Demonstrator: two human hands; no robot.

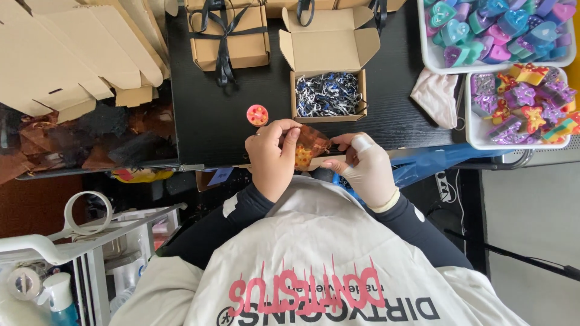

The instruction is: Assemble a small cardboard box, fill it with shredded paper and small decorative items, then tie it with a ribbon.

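Observation:
Both hands meet at the near edge of a black table (211, 121). My left hand (273, 158), bare, pinches the top of a small sheer brown pouch (312, 143) with an orange and yellow piece inside. My right hand (365, 169), in a white glove, grips the same pouch from the right. Just beyond the hands stands an open cardboard box (329, 66) filled with black, white and blue shredded paper. A small round pink soap (257, 115) lies on the table left of the box.
Closed cardboard boxes tied with black ribbon (228, 36) stand at the back. Flat box blanks (72, 54) lie at left above a pile of brown pouches (72, 142). Two white trays of colourful soaps (519, 102) and a pink cloth (436, 95) sit at right. A cart (72, 253) stands lower left.

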